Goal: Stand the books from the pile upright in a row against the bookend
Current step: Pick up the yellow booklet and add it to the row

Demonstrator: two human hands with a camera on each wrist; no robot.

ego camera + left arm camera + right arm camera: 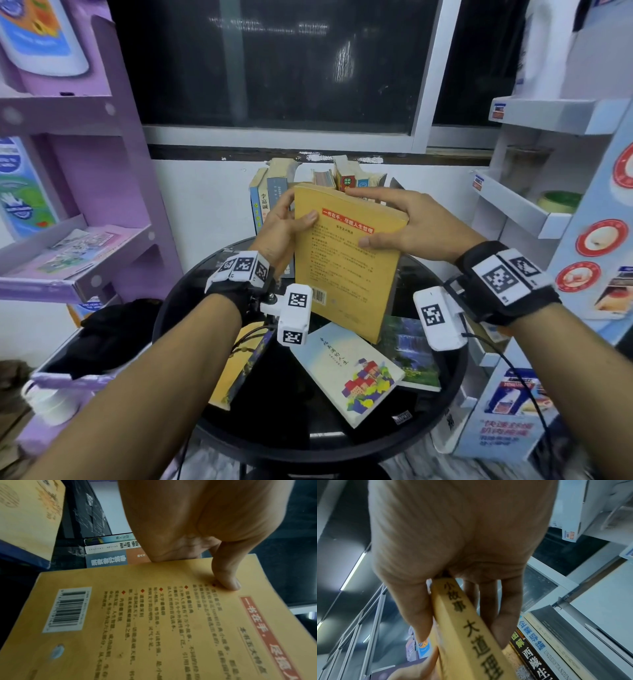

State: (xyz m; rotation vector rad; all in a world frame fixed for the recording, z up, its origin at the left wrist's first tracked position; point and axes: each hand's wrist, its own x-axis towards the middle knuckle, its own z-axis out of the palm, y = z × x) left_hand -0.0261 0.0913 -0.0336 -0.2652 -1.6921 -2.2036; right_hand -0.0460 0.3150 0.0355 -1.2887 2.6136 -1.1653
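A yellow book [346,260] hangs over the round black table [291,431], nearly upright, back cover and barcode toward me. My left hand [298,219] grips its left edge, thumb [228,580] on the cover. My right hand [359,219] grips its top right corner at the spine [467,635], thumb on one side, fingers [501,615] on the other. Behind it a row of upright books [274,195] stands against the wall; the spines [532,662] show beside a dark slab [565,628], perhaps the bookend. On the table lie a white book with coloured houses [346,370], a waterfall-cover book [411,346] and a yellow and purple book [239,366].
A purple shelf unit [85,240] stands close at the left. A white shelf unit [520,205] and printed boxes [507,411] crowd the right. A dark window [274,68] is above the row. A black item [113,329] lies at the lower left.
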